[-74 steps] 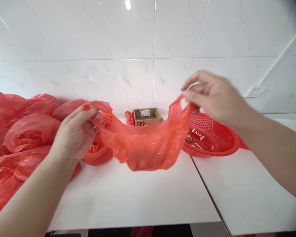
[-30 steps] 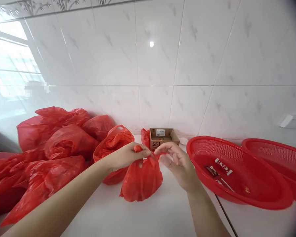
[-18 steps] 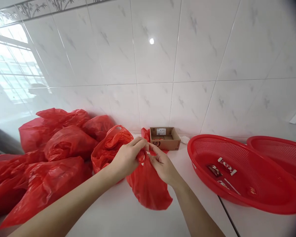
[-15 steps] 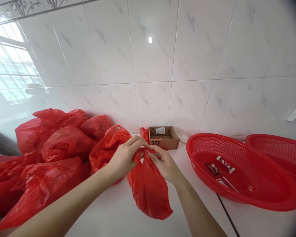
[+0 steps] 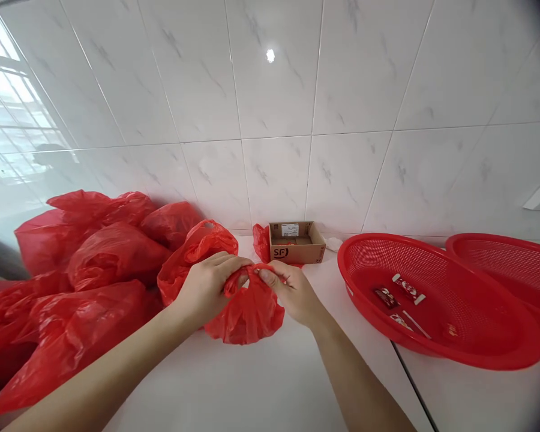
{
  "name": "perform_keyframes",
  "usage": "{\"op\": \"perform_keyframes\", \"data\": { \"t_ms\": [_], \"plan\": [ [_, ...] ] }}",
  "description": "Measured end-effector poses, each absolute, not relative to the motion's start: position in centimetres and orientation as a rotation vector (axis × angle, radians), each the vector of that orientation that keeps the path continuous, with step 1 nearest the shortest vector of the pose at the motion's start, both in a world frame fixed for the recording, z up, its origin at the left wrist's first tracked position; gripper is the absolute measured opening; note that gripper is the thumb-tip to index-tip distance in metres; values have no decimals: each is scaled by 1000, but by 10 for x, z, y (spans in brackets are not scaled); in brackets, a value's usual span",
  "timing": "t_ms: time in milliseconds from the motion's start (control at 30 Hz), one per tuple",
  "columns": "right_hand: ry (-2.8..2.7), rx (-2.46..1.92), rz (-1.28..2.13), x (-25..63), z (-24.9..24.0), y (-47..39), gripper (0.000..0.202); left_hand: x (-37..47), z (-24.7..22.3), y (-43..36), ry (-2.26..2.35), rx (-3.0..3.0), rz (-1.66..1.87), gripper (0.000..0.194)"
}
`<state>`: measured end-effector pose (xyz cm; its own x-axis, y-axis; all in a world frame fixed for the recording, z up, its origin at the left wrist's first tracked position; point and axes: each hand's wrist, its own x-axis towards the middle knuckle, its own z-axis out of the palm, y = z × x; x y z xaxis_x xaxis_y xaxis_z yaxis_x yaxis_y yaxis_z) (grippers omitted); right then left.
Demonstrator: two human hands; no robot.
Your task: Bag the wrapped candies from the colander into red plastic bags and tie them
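Between my hands hangs a red plastic bag [image 5: 247, 321], its top gathered and twisted. My left hand [image 5: 211, 285] is closed on one side of the bag's top. On the other side my right hand [image 5: 292, 291] pinches the plastic between thumb and fingers. The lower part of the bag droops just above the white table [image 5: 234, 390]. Directly behind my left hand lies another crumpled red bag [image 5: 209, 237]. What the held bag contains cannot be seen.
Several filled red bags [image 5: 117, 252] are heaped at the left. A small open cardboard box [image 5: 297, 252] stands by the tiled wall. To the right, a red plastic basket [image 5: 459, 336] holds several small wrapped packets [image 5: 408, 289]; a second red basket [image 5: 513, 258] sits behind it.
The held bag's bottom has swung up and to the left, so it hangs shorter. My hands have drawn slightly apart, stretching the gathered top. The view has shifted a little.
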<state>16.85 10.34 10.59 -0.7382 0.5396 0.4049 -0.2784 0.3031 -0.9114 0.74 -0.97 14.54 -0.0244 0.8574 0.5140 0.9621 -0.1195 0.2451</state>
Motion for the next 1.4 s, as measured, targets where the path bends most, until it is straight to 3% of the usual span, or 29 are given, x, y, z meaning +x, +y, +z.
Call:
{"op": "perform_keyframes", "data": {
  "t_ms": [133, 367, 933, 1100, 1233, 1367, 1400],
  "plan": [
    [-1682, -272, 1501, 176, 106, 117, 33, 4, 154, -13, -2043, -2048, -780, 32],
    [-882, -400, 1779, 205, 111, 160, 31, -35, 133, -59, -2567, -1820, -1164, 41],
    [-1202, -260, 1892, 197, 114, 145, 45, -11, 115, -72, -2685, -1569, -1538, 35],
    [-1518, -196, 1901, 192, 115, 127, 42, 8, 100, -49, -2636, -1855, -1405, 38],
    [-1734, -153, 1921, 193, 118, 116, 39, 40, 82, -26, -2373, -2321, -1091, 63],
    [-1646, -116, 1936, 199, 119, 115, 37, 60, 78, -13, -2262, -2560, -761, 23],
    [-1597, -125, 1926, 201, 119, 117, 37, 59, 84, -15, -2277, -2535, -761, 22]
  ]
}}
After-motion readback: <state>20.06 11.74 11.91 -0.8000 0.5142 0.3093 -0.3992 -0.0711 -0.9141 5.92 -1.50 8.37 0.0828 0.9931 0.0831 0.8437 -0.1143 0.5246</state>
